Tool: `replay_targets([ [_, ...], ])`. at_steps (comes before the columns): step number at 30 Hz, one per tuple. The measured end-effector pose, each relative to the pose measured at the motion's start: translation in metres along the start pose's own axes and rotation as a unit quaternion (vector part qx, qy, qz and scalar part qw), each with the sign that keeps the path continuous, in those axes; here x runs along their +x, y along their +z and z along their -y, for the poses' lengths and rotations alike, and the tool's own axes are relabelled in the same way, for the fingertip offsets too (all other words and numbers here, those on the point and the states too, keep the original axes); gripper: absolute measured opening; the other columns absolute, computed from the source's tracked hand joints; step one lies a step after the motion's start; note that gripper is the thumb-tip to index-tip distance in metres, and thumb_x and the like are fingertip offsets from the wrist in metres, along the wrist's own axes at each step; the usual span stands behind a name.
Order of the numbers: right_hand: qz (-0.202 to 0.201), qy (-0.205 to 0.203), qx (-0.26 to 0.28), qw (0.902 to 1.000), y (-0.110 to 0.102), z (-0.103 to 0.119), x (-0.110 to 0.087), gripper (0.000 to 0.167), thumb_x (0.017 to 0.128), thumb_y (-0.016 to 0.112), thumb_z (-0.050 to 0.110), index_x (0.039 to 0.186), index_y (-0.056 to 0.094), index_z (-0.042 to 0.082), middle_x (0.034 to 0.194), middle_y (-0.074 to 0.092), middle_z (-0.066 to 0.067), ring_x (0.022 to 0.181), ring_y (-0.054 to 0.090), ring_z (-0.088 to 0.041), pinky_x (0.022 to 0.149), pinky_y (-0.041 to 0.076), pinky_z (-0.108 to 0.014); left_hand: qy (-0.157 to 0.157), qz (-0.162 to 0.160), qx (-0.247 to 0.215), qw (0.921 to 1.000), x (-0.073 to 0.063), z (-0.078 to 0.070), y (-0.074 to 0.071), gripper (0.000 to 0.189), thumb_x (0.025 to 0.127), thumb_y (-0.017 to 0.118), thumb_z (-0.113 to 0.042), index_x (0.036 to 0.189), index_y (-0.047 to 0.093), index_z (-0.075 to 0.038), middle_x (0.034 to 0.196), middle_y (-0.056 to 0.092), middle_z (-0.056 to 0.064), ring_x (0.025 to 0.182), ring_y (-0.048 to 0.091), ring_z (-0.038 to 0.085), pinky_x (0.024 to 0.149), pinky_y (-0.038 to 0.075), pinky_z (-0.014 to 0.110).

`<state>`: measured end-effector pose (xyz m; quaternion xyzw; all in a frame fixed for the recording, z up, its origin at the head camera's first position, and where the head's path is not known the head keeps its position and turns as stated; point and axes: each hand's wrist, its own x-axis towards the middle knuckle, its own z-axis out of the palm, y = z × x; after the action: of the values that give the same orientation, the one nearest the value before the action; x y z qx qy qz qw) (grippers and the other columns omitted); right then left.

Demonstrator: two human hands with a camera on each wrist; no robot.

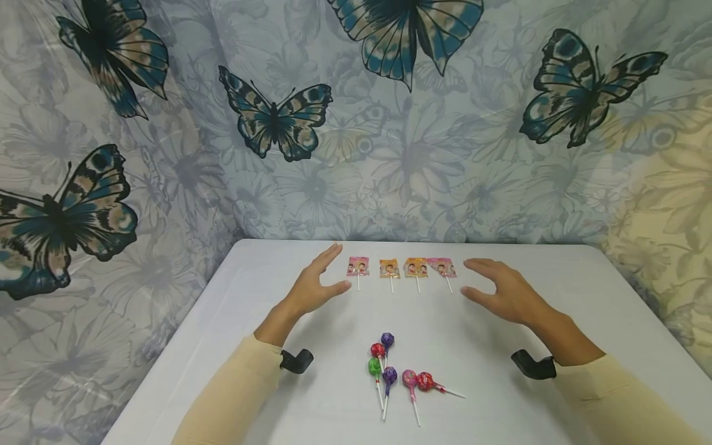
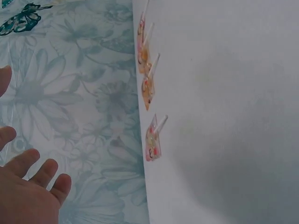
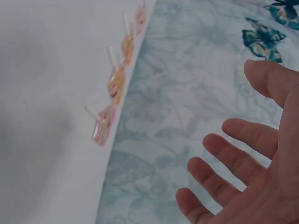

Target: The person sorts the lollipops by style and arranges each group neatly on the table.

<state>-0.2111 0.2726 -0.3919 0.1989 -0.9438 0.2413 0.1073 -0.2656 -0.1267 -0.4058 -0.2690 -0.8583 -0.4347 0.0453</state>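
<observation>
4 flat-wrapped lollipops (image 1: 389,268) in a row on desk (image 1: 473,346); left hand (image 1: 313,285) just left of row, right hand (image 1: 508,293) just right of it; both hands' fingers (image 3: 233,158) spread wide, holding nothing; 6 ball lollipops (image 1: 390,375) on row's near side

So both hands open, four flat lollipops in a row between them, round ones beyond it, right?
Not beyond: the head view shows the round lollipops on the near side of the row of flat lollipops. Rest holds: four in that row, between an open left hand and open right hand.
</observation>
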Motion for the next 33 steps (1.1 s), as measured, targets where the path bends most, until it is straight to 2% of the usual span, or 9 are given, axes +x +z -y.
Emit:
replay_targets([
  [3,-0.012,-0.003,0.011,0.9999,0.002,0.009,-0.009,0.06,0.088,0.071,0.035,0.133,0.055,-0.002,0.134,0.051,-0.024,0.124,0.042,-0.045,0.095,0.034,-0.065,0.017,-0.004,-0.013,0.9998,-0.011,-0.004,0.003,0.076,0.087,0.074,-0.027,0.151,0.035,-0.013,0.155,0.028,0.004,0.14,0.027,0.022,0.105,0.033,0.045],
  [9,-0.02,-0.005,0.046,0.9987,0.011,0.028,-0.024,0.059,0.087,0.073,0.033,0.134,0.055,0.002,0.133,0.052,-0.02,0.123,0.044,-0.042,0.093,0.036,-0.064,0.027,-0.006,-0.044,0.9986,-0.033,-0.006,0.015,0.075,0.086,0.074,-0.022,0.15,0.037,-0.011,0.152,0.034,0.005,0.133,0.038,0.026,0.102,0.037,0.046],
  [16,-0.052,-0.036,0.088,0.9941,0.024,0.048,-0.037,0.054,0.084,0.077,0.025,0.131,0.06,0.006,0.129,0.057,-0.011,0.119,0.05,-0.036,0.091,0.039,-0.061,0.04,-0.009,-0.072,0.9966,-0.054,-0.014,0.026,0.07,0.084,0.076,-0.015,0.147,0.043,-0.013,0.148,0.041,0.002,0.127,0.043,0.026,0.097,0.04,0.047],
  [19,-0.06,-0.049,0.096,0.9924,0.028,0.055,-0.042,0.052,0.082,0.079,0.022,0.13,0.061,0.009,0.128,0.059,-0.006,0.112,0.056,-0.029,0.086,0.046,-0.055,0.05,-0.002,-0.08,0.9955,-0.061,-0.017,0.032,0.066,0.085,0.075,-0.015,0.144,0.046,-0.012,0.145,0.043,0.001,0.124,0.045,0.027,0.095,0.041,0.048],
  [21,-0.062,-0.062,0.102,0.9909,0.031,0.057,-0.044,0.051,0.082,0.08,0.02,0.129,0.062,0.01,0.127,0.059,-0.003,0.105,0.059,-0.021,0.08,0.051,-0.046,0.051,0.008,-0.085,0.9951,-0.066,-0.027,0.033,0.063,0.085,0.074,-0.012,0.142,0.048,-0.007,0.143,0.045,0.007,0.121,0.047,0.031,0.092,0.042,0.05],
  [25,-0.057,-0.072,0.113,0.9893,0.039,0.063,-0.045,0.05,0.081,0.08,0.017,0.128,0.063,0.013,0.125,0.06,0.002,0.09,0.06,-0.008,0.071,0.051,-0.034,0.049,0.02,-0.084,0.9951,-0.073,-0.023,0.044,0.059,0.085,0.074,-0.01,0.139,0.051,-0.004,0.139,0.049,0.011,0.114,0.051,0.033,0.089,0.044,0.049],
  [26,-0.056,-0.074,0.116,0.9889,0.041,0.064,-0.046,0.05,0.08,0.08,0.017,0.127,0.064,0.013,0.124,0.06,0.002,0.089,0.06,-0.008,0.07,0.051,-0.034,0.047,0.023,-0.082,0.9953,-0.075,-0.022,0.046,0.058,0.085,0.074,-0.011,0.138,0.052,-0.004,0.137,0.051,0.013,0.113,0.052,0.034,0.088,0.045,0.048],
  [28,-0.051,-0.073,0.124,0.9882,0.045,0.065,-0.048,0.049,0.08,0.081,0.017,0.126,0.065,0.015,0.123,0.061,0.003,0.087,0.06,-0.008,0.069,0.051,-0.033,0.052,0.029,-0.083,0.9948,-0.078,-0.009,0.055,0.056,0.085,0.074,-0.016,0.137,0.054,-0.008,0.134,0.053,0.011,0.11,0.053,0.033,0.087,0.046,0.044],
  [33,-0.043,-0.09,0.167,0.9809,0.059,0.064,-0.054,0.046,0.08,0.08,0.014,0.124,0.066,0.018,0.12,0.062,0.004,0.085,0.06,-0.011,0.068,0.05,-0.032,0.053,0.041,-0.102,0.9925,-0.084,-0.005,0.063,0.05,0.086,0.074,-0.018,0.132,0.058,-0.007,0.126,0.059,0.013,0.104,0.055,0.032,0.084,0.046,0.043],
])
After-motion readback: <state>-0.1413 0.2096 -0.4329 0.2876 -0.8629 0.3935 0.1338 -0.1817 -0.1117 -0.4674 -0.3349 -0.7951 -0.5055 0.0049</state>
